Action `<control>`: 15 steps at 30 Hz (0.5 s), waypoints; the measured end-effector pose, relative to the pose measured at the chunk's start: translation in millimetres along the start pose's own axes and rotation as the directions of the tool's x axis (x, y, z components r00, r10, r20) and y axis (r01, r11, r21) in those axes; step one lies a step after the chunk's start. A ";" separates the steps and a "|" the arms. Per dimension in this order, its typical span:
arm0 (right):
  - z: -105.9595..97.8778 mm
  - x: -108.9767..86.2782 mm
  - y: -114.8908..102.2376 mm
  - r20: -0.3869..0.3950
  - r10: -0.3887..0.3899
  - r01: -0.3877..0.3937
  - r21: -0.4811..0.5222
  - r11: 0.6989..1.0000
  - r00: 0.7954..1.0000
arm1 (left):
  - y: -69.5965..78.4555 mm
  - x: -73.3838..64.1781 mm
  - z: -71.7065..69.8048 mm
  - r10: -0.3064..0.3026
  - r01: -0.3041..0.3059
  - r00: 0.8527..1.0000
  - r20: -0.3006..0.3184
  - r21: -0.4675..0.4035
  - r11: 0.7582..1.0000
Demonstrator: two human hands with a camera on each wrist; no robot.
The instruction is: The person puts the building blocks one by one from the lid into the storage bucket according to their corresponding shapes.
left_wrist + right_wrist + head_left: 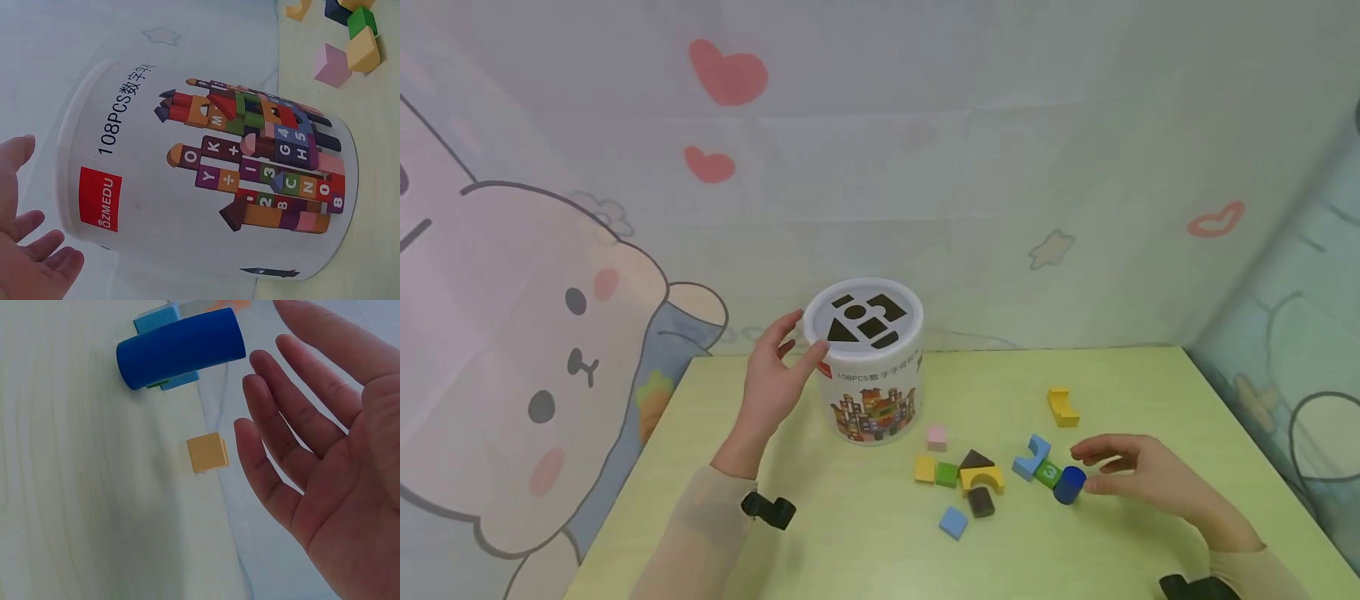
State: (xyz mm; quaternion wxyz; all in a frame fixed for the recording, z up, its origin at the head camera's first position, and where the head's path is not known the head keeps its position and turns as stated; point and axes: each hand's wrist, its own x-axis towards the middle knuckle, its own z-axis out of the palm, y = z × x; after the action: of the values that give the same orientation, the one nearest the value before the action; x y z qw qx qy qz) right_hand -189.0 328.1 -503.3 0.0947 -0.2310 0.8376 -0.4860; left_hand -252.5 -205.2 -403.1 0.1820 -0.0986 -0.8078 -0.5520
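Note:
A white bucket (874, 400) of building blocks stands upright at the table's back, its lid (895, 337) cut with shaped holes. Beside the lid's left edge is my left hand (775, 375), thumb and fingers spread; the left wrist view shows the fingers relaxed near the bucket's rim (69, 156). To the right, a dark blue cylinder (1070, 485) stands on the table, touching or very near a green block (1048, 474) marked 3. My right hand (1150, 475) hovers just right of the cylinder, fingers loosely bent, and holds nothing in the right wrist view.
A light blue arch block (1032, 458) adjoins the green one. Farther back lies a yellow arch block (1063, 407). Mid-table are a pink block (937, 438), a yellow block (925, 469), a dark triangle (977, 460), a blue block (953, 522) and several others. A patterned curtain (970, 167) hangs behind.

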 end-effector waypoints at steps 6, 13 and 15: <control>5.3 5.1 4.9 0.045 -0.012 0.015 -0.051 0.999 0.999 | -2.7 6.4 4.1 0.017 -0.024 0.998 0.060 0.110 0.994; 8.5 8.8 6.0 0.057 0.039 -0.034 -0.081 0.996 0.998 | 0.3 6.8 2.5 -0.018 0.005 0.996 0.087 0.148 0.989; 9.0 9.6 5.6 0.060 0.039 -0.034 -0.085 0.996 0.997 | 0.7 7.7 1.0 -0.028 0.012 0.995 0.096 0.170 0.985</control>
State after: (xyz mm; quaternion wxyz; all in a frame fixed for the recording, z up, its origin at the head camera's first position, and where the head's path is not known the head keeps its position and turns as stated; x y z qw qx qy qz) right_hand -195.6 318.9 -512.1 0.1195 -0.2341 0.8581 -0.4411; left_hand -259.5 -204.3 -399.8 0.1443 -0.1015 -0.8606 -0.4778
